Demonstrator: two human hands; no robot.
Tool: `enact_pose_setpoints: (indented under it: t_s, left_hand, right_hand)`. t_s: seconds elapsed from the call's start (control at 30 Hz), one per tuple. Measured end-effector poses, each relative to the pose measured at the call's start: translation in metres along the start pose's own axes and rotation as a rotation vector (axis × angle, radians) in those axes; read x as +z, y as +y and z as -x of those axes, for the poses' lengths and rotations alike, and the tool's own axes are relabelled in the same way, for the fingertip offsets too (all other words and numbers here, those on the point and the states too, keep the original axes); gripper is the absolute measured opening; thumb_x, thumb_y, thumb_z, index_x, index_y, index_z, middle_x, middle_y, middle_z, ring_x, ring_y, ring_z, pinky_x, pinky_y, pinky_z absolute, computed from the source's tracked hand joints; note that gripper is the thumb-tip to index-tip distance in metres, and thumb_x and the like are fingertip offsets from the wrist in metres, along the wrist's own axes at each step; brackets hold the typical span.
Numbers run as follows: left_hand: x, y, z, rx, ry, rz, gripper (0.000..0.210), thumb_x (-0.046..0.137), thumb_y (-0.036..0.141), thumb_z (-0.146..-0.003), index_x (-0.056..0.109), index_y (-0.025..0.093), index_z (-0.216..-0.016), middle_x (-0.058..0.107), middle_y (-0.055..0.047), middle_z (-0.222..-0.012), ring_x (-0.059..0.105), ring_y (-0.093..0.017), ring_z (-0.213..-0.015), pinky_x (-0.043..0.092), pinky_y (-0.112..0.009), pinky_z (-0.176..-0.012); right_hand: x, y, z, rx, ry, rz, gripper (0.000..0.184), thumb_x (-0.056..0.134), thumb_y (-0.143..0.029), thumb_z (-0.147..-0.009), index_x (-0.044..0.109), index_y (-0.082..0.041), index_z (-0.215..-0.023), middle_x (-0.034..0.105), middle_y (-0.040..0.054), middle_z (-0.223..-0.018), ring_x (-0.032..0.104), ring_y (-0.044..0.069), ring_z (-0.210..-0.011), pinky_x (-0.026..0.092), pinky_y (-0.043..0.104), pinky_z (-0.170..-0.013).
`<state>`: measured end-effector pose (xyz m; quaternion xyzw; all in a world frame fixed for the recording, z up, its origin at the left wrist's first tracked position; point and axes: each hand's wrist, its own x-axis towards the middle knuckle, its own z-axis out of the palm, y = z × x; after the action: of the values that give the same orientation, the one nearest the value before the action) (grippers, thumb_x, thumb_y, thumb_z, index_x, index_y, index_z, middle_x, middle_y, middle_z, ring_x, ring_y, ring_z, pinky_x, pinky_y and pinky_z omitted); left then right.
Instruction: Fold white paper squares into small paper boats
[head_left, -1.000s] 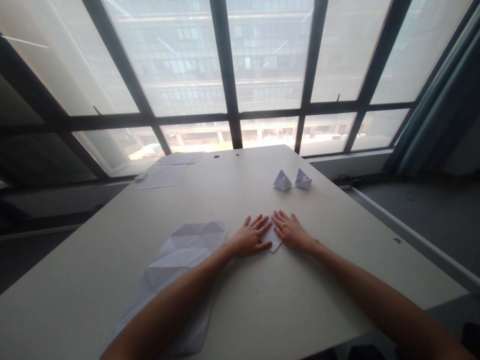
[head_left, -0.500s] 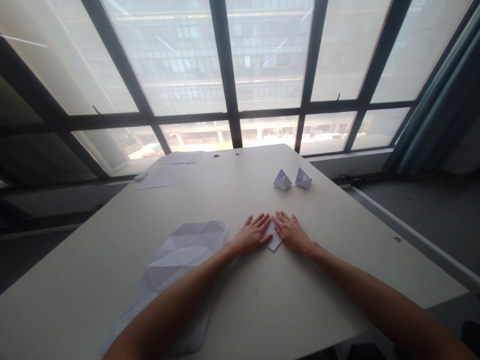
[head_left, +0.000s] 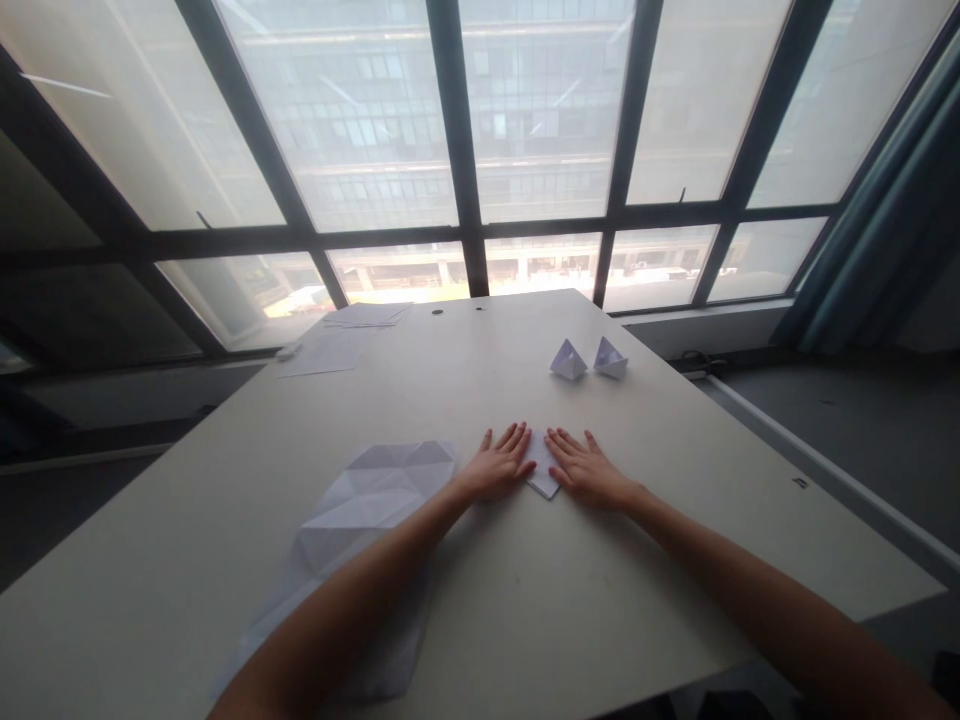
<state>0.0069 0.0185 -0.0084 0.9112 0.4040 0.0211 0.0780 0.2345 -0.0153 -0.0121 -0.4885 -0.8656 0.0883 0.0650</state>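
Paper packet, folded small, lies flat on the table between my left hand and right hand, both opened out flat along its sides, gripping nothing. Should be super light, kinda stiff and springy where layers stack, and easy to crumple, so I'd pinch that exposed near corner gently.

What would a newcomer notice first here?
Probably the bright gridded window dominating the upper view. Next, the left hand and right hand, spread at either side of a small folded paper on the white table. Beyond them, right of centre, stand two peaked paper shapes.
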Motion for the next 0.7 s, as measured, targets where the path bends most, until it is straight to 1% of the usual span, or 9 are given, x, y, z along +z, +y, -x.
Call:
enact_pose_setpoints:
  t_s: [0.13, 0.23, 0.3, 0.37, 0.4, 0.47, 0.53, 0.6, 0.7]
  left_hand:
    - [0.008, -0.006, -0.001, -0.066, 0.083, 0.009, 0.061, 0.018, 0.048, -0.101, 0.016, 0.017, -0.154, 0.013, -0.011, -0.160, 0.006, -0.027, -0.148, 0.007, -0.057, -0.116]
    - [0.010, -0.007, -0.002, -0.163, 0.189, 0.051, 0.053, 0.022, 0.036, -0.101, 0.028, 0.016, -0.150, 0.025, -0.012, -0.157, 0.017, -0.026, -0.147, 0.014, -0.053, -0.117]
    - [0.005, -0.006, -0.002, -0.178, 0.293, 0.117, 0.050, 0.025, 0.029, -0.101, 0.036, 0.016, -0.147, 0.035, -0.011, -0.153, 0.025, -0.023, -0.144, 0.019, -0.048, -0.118]
    - [-0.002, -0.003, 0.000, -0.074, 0.366, 0.213, 0.046, 0.028, 0.028, -0.100, 0.045, 0.019, -0.142, 0.042, -0.007, -0.149, 0.033, -0.019, -0.141, 0.025, -0.042, -0.117]
    - [-0.006, -0.002, 0.001, 0.027, 0.360, 0.263, 0.043, 0.032, 0.031, -0.100, 0.050, 0.021, -0.138, 0.045, -0.005, -0.147, 0.037, -0.018, -0.139, 0.028, -0.038, -0.117]
    - [-0.012, 0.001, 0.004, 0.255, 0.267, 0.332, 0.039, 0.045, 0.040, -0.097, 0.059, 0.026, -0.131, 0.053, -0.003, -0.141, 0.042, -0.019, -0.136, 0.030, -0.036, -0.116]
    - [-0.015, 0.002, 0.006, 0.405, 0.164, 0.357, 0.041, 0.058, 0.046, -0.090, 0.062, 0.028, -0.128, 0.057, -0.003, -0.137, 0.045, -0.021, -0.134, 0.027, -0.038, -0.117]
    - [-0.014, 0.002, 0.006, 0.457, 0.126, 0.371, 0.048, 0.065, 0.047, -0.086, 0.061, 0.028, -0.129, 0.057, -0.005, -0.136, 0.045, -0.023, -0.134, 0.028, -0.039, -0.117]
    - [-0.011, 0.001, 0.003, 0.481, 0.142, 0.412, 0.048, 0.064, 0.045, -0.087, 0.061, 0.024, -0.129, 0.058, -0.008, -0.135, 0.046, -0.023, -0.133, 0.035, -0.036, -0.113]
  right_hand:
    - [0.001, 0.006, -0.002, 0.053, -0.005, 0.007, 0.063, 0.023, -0.046, -0.098, 0.015, -0.018, -0.154, 0.012, 0.0076, -0.160, 0.007, 0.026, -0.148, -0.002, 0.061, -0.113]
    - [0.002, 0.008, -0.004, 0.079, 0.003, 0.003, 0.063, 0.023, -0.046, -0.098, 0.015, -0.017, -0.154, 0.011, 0.0077, -0.160, 0.007, 0.025, -0.148, -0.001, 0.062, -0.113]
    - [0.002, 0.007, -0.004, 0.085, 0.006, -0.004, 0.064, 0.023, -0.046, -0.098, 0.016, -0.017, -0.154, 0.011, 0.0077, -0.160, 0.007, 0.025, -0.148, 0.000, 0.061, -0.114]
    - [0.002, 0.006, -0.004, 0.086, 0.008, -0.012, 0.064, 0.023, -0.047, -0.098, 0.016, -0.016, -0.154, 0.011, 0.0079, -0.160, 0.007, 0.025, -0.148, 0.000, 0.061, -0.114]
    - [0.002, 0.005, -0.003, 0.085, 0.009, -0.015, 0.064, 0.023, -0.048, -0.098, 0.016, -0.016, -0.154, 0.011, 0.0081, -0.160, 0.006, 0.025, -0.148, 0.000, 0.060, -0.114]
    - [0.001, 0.005, -0.003, 0.084, 0.010, -0.021, 0.065, 0.022, -0.049, -0.098, 0.017, -0.016, -0.154, 0.012, 0.0086, -0.160, 0.006, 0.025, -0.148, 0.000, 0.060, -0.114]
    - [0.000, 0.004, -0.002, 0.085, 0.012, -0.026, 0.065, 0.020, -0.049, -0.098, 0.018, -0.016, -0.154, 0.012, 0.0088, -0.160, 0.006, 0.025, -0.148, -0.001, 0.059, -0.114]
    - [0.000, 0.004, -0.001, 0.083, 0.015, -0.035, 0.064, 0.019, -0.049, -0.098, 0.018, -0.016, -0.154, 0.012, 0.0088, -0.160, 0.006, 0.025, -0.148, -0.001, 0.059, -0.114]
    - [0.000, 0.005, 0.000, 0.063, 0.007, -0.059, 0.063, 0.021, -0.049, -0.099, 0.019, -0.017, -0.153, 0.011, 0.0087, -0.160, 0.006, 0.025, -0.148, 0.000, 0.060, -0.113]
